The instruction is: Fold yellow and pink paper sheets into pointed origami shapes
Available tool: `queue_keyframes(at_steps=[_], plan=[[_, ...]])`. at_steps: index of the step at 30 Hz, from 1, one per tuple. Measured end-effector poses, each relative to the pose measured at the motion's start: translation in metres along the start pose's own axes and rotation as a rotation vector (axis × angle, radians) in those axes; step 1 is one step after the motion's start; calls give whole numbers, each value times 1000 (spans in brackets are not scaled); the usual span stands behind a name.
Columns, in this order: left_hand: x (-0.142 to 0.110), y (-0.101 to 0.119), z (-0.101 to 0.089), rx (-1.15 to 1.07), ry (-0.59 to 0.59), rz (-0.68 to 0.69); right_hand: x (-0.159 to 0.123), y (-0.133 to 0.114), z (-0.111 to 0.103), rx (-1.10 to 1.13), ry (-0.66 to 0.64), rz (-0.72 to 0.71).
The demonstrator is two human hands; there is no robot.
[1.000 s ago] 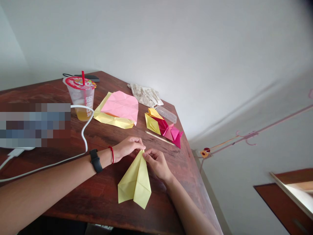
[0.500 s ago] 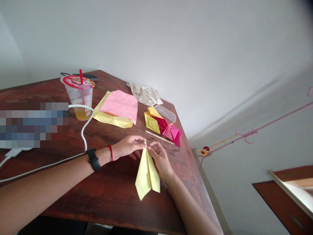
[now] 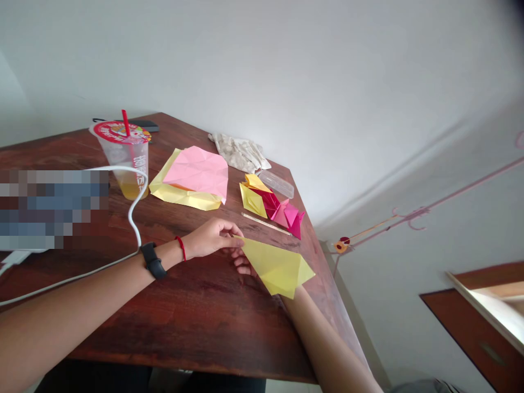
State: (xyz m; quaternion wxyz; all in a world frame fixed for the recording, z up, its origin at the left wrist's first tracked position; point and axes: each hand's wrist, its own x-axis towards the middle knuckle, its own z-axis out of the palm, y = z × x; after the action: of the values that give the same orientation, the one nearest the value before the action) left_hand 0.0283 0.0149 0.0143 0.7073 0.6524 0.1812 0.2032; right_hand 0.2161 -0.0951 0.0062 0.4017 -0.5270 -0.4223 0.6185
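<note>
My left hand (image 3: 210, 238) pinches the narrow tip of a folded yellow sheet of paper (image 3: 278, 265) between thumb and fingers, above the wooden table. The paper slants down to the right, its wide end over my right wrist. Beneath the sheet lies my right hand (image 3: 243, 265), mostly covered by it; a few curled fingers show at its left edge, closed about the paper's underside near the tip, while the thumb is hidden. Just beyond are folded paper pieces in yellow (image 3: 254, 201), dark red and pink (image 3: 292, 218), and a thin pale stick (image 3: 266, 224).
Creased pink paper (image 3: 198, 172) lies on yellow sheets (image 3: 184, 197). To the left stand a drink cup (image 3: 126, 158) with a red straw and a white cable (image 3: 133, 215). A clear plastic case (image 3: 277, 184) and a crumpled pale cloth (image 3: 239, 153) are by the wall.
The folded yellow paper has turned from hanging towards me to slanting right, a broad face now up. My right hand has gone beneath it; my left hand keeps pinching the tip.
</note>
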Motion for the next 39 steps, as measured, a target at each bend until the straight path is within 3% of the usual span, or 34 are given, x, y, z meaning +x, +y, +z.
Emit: queue_keyframes(at_steps=[3,5,10,13,15,17,21,25,28,30,35,37,39], plan=[[-2,4,-5,-43,-62,-74,0,-5,-3,81,-25,29],[-4,8,-8,-59,-128,-128,-4,-8,0,89,34,-7],[-7,7,-11,-52,-214,-241,-13,-12,17,-18,33,-24],[-8,4,-4,-104,-126,-220,-13,-12,24,-19,135,-17],[-8,4,2,-151,41,-189,-12,-13,27,64,223,-27],[-8,6,6,-171,118,-196,-11,-15,28,174,305,-35],[-9,8,6,-167,-23,-246,-8,-15,26,318,416,-93],[-9,5,5,-55,-11,-170,-4,-12,23,333,528,-242],[-6,3,1,127,57,-47,0,-6,21,189,563,-387],[-4,4,-5,318,92,21,2,-1,17,-20,540,-430],[-5,15,-23,618,-20,29,0,5,7,-759,507,-500],[-5,16,-27,652,-29,9,-3,3,7,-917,420,-602],[-4,14,-29,679,-26,-5,-6,1,8,-964,250,-653]])
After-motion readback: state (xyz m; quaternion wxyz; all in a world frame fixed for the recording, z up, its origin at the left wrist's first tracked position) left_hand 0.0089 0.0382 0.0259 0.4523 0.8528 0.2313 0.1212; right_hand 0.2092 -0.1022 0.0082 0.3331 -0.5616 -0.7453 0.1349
